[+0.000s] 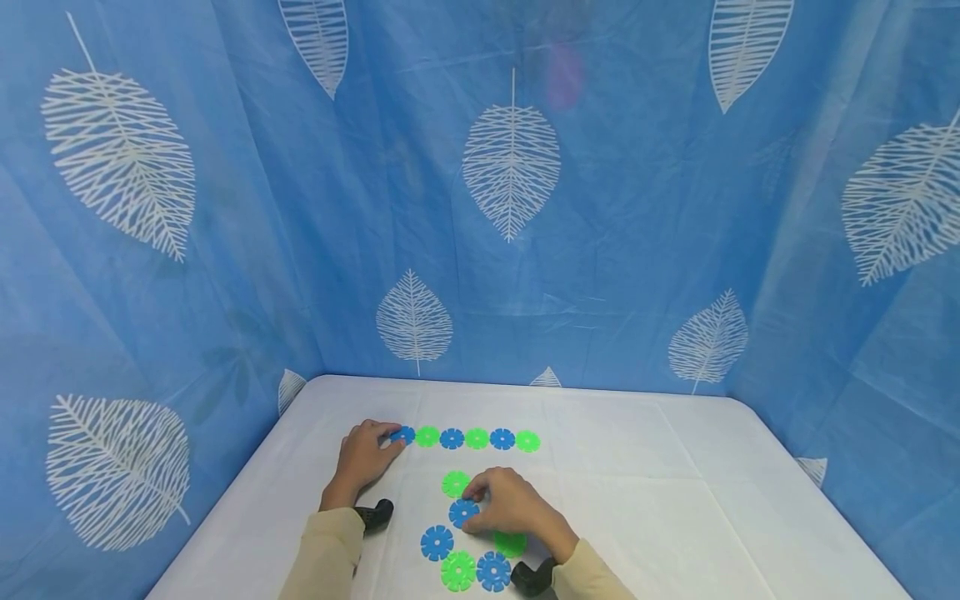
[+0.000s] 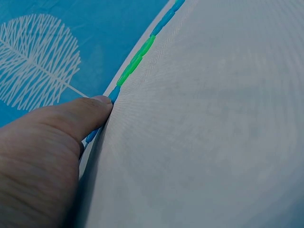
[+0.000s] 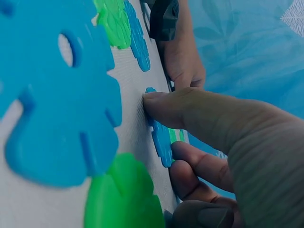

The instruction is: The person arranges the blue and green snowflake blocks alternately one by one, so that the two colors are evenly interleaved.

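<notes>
In the head view my left hand (image 1: 365, 454) pinches a blue notched plastic disc (image 1: 402, 435) between thumb and fingers, at the left end of a row of alternating blue and green discs. My right hand (image 1: 510, 502) grips another blue notched disc (image 1: 464, 513) by its edges, close to the table. The right wrist view has the thumb on one edge of that disc (image 3: 160, 142) and the fingertips at the other. Just behind it lies a green disc (image 1: 455, 483). The left wrist view shows the row edge-on, with the left thumb (image 2: 97, 107) at a blue disc.
Nearer me on the white table (image 1: 637, 500) lie a blue disc (image 1: 437, 542), a green one (image 1: 458, 572) and another blue one (image 1: 493, 572). A further green disc (image 1: 511, 544) is partly under my right hand. Blue leaf-printed cloth (image 1: 600, 250) surrounds the table.
</notes>
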The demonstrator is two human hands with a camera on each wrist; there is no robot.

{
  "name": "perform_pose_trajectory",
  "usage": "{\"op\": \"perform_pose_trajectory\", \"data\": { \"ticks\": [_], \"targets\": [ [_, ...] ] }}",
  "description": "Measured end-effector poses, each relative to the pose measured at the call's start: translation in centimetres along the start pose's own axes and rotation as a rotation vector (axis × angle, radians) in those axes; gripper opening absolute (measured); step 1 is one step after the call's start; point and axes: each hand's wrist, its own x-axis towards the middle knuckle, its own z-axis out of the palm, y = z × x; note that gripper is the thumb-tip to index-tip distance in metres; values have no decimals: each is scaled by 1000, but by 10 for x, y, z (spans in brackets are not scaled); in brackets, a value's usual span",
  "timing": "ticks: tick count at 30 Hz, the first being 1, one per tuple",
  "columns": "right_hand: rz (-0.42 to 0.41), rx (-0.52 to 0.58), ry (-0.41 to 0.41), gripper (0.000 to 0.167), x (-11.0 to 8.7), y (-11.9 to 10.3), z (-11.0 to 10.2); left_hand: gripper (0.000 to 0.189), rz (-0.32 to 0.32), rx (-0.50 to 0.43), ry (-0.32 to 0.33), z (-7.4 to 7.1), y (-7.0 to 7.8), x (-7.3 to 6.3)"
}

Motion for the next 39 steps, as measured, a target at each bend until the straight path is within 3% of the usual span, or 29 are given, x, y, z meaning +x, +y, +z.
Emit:
{"op": "perform_pose_trajectory", "data": {
  "ticks": [6,13,20,28,39],
  "targets": [
    [5,35,-13,38,0,0,-1,37,5,7,7,1,-1,1],
    [-44,7,2,38,1,2,-1,38,10,9,11,2,-1,2],
    [-87,-127,35,38,2,3,0,38,16,6,12,3,-2,2],
    [-195,-343,117,37,1,1,2,39,2,8,3,2,-1,2],
    [-271,-373,164,37,0,4,-2,38,-7,-3,-1,1,1,-1]
  ]
}}
